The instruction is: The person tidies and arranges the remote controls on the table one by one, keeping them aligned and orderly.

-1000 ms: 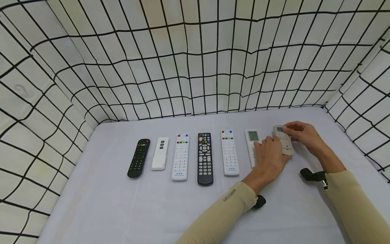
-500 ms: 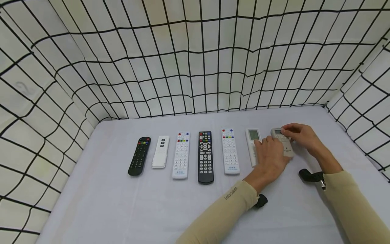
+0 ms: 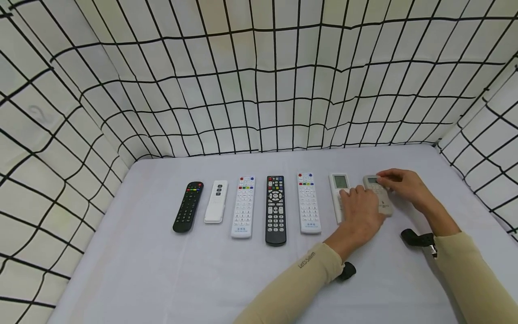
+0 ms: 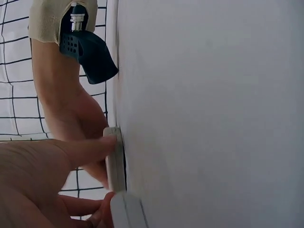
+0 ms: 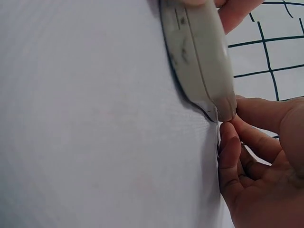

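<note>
At the right end of a row of remote controls, both hands are on a beige remote control [image 3: 383, 198] with a small display. My left hand [image 3: 359, 211] holds its lower part, thumb against the bottom end in the left wrist view; its outer fingers overlap the neighbouring white remote control [image 3: 341, 181] with a grey screen. My right hand [image 3: 406, 186] pinches the beige remote's upper right corner with thumb and fingertips. In the right wrist view the beige remote's side [image 5: 204, 57] lies close along the cloth. The left hand hides part of both remotes.
Leftward along the white-covered table [image 3: 162, 279] lie a white remote [image 3: 309, 204], a long black remote [image 3: 276, 211], another white remote [image 3: 243, 207], a small white one [image 3: 216, 202] and a black one [image 3: 188, 207]. Black-grid cloth walls [image 3: 283, 81] enclose the back and sides.
The beige remote's top end has shifted slightly toward the left and nearer the person, with both hands still on it. The other remotes keep their places; the head view shifts slightly.
</note>
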`<state>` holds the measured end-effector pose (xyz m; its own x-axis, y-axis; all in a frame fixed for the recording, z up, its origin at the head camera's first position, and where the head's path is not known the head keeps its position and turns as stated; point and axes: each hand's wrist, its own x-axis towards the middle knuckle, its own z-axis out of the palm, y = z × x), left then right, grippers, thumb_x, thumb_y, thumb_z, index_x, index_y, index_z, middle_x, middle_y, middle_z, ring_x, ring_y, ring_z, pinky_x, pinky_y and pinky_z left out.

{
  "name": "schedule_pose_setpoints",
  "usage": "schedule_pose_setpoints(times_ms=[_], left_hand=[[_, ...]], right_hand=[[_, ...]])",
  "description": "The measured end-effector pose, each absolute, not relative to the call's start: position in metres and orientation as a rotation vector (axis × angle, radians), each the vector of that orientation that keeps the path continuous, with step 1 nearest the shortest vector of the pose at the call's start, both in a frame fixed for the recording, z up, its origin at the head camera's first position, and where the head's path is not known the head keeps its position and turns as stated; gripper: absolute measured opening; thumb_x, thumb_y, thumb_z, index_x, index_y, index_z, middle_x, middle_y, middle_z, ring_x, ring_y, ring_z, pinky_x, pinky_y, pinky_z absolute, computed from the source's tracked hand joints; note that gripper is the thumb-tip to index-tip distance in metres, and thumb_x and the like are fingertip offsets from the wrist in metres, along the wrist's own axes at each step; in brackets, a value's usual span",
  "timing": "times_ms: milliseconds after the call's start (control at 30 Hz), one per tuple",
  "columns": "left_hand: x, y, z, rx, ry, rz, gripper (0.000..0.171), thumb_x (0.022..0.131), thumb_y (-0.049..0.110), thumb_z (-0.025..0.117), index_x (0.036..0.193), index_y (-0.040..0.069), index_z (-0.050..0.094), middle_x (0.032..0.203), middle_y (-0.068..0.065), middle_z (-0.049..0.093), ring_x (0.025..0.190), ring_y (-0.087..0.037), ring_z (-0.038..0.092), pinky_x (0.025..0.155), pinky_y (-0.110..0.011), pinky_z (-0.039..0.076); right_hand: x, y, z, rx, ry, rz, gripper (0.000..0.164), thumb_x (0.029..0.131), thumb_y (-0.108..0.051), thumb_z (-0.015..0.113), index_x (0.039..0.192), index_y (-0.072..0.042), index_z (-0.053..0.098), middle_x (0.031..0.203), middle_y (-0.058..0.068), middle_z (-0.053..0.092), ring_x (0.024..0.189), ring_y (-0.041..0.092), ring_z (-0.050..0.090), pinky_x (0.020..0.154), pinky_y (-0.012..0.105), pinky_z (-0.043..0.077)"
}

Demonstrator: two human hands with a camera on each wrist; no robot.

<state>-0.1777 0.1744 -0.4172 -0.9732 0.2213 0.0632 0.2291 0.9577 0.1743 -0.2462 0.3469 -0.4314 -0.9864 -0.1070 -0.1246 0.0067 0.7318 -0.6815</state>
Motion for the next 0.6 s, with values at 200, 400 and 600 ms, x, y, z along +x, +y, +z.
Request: schedule_pose_setpoints(times_ms=[200, 400, 600], left_hand=[[-0.177, 0.162, -0.403, -0.368, -3.061, -0.302, 0.065, 0.088, 0.065, 0.073, 0.134, 0.02, 0.064, 0.116, 0.006, 0.062, 0.106, -0.009, 0.059, 0.095, -0.033, 0.043], [-0.178, 0.141, -0.394, -0.45, -3.006, -0.44, 0.056, 0.096, 0.062, 0.065, 0.133, 0.02, 0.065, 0.115, 0.006, 0.062, 0.107, -0.008, 0.06, 0.097, -0.032, 0.042], [-0.177, 0.12, -0.398, -0.488, -2.959, -0.453, 0.055, 0.102, 0.062, 0.054, 0.137, 0.022, 0.065, 0.127, 0.005, 0.061, 0.117, -0.01, 0.059, 0.1, -0.033, 0.041]], right_hand=[[-0.247, 0.349, -0.43, -0.118, 2.747, -1.126, 0.059, 0.106, -0.043, 0.059, 0.144, 0.002, 0.055, 0.139, 0.026, 0.061, 0.09, -0.011, 0.053, 0.077, 0.014, 0.048], [-0.246, 0.346, -0.427, -0.098, 2.754, -1.098, 0.061, 0.108, -0.044, 0.054, 0.146, 0.002, 0.051, 0.141, 0.028, 0.058, 0.098, 0.004, 0.057, 0.077, 0.017, 0.047], [-0.242, 0.341, -0.425, -0.058, 2.799, -1.086, 0.063, 0.109, -0.042, 0.05, 0.15, 0.006, 0.044, 0.144, 0.034, 0.052, 0.119, 0.039, 0.058, 0.08, 0.018, 0.05]])
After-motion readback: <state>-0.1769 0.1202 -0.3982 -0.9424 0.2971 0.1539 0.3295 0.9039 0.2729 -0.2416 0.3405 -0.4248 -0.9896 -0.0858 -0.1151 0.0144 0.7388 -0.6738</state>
